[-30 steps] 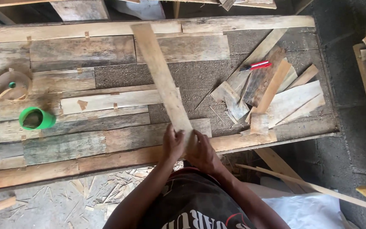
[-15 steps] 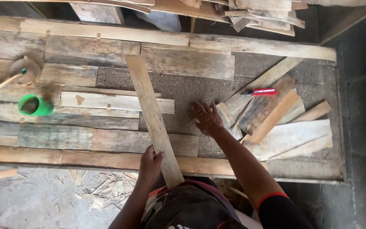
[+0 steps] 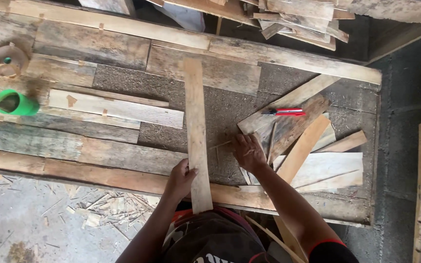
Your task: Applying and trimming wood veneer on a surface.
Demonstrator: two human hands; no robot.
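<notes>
- While the left hand [image 3: 180, 179] is clamping the near end of the long plank [image 3: 196, 131], that plank is lying straight across the workbench [image 3: 98, 44], its end overhanging the near edge.
- Right hand [image 3: 248, 153] is resting flat, fingers spread, beside the pile of offcuts [image 3: 313, 146], gripping nothing.
- Red marker [image 3: 284, 112] is sitting on those offcuts.
- Looks like positioning is happening; I'd guess marking calls for keeping it steady.
</notes>
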